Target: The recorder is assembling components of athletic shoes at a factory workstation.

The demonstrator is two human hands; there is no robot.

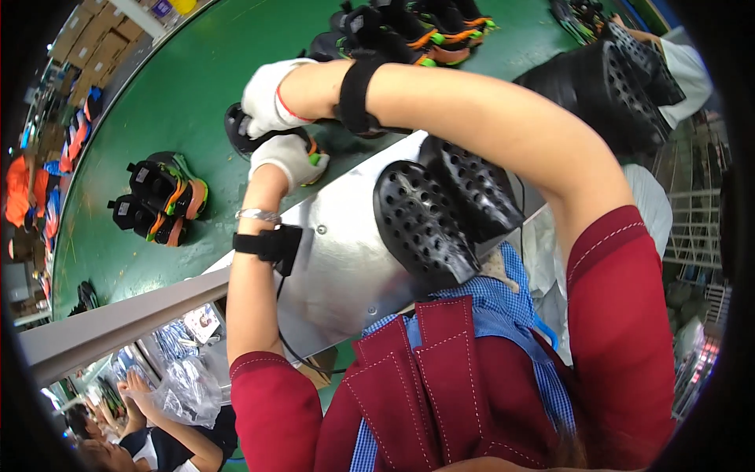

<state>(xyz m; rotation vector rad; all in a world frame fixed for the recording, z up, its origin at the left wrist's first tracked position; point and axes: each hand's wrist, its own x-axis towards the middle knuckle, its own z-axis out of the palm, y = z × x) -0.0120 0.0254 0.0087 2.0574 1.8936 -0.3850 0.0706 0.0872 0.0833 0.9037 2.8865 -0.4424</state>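
Note:
Over the green table, my left hand point(289, 160) and my right hand point(270, 99), both in white gloves, are together on a black sneaker point(237, 132) with orange and green at its sole. My left hand wraps round the near side of the shoe, its thumb by the green and orange part. Reaching across from the right, my right hand grips the shoe from above, fingers bent. The gloves cover much of the sneaker. A pair of similar black sneakers point(161, 197) stands to the left of my hands.
Two black perforated foot-shaped forms point(425, 220) stand on a metal plate point(322, 275) before me. More sneakers point(393, 31) are grouped at the far side of the green table point(220, 63). Large black perforated forms point(605, 86) stand right. Another person's hands point(138, 389) are lower left.

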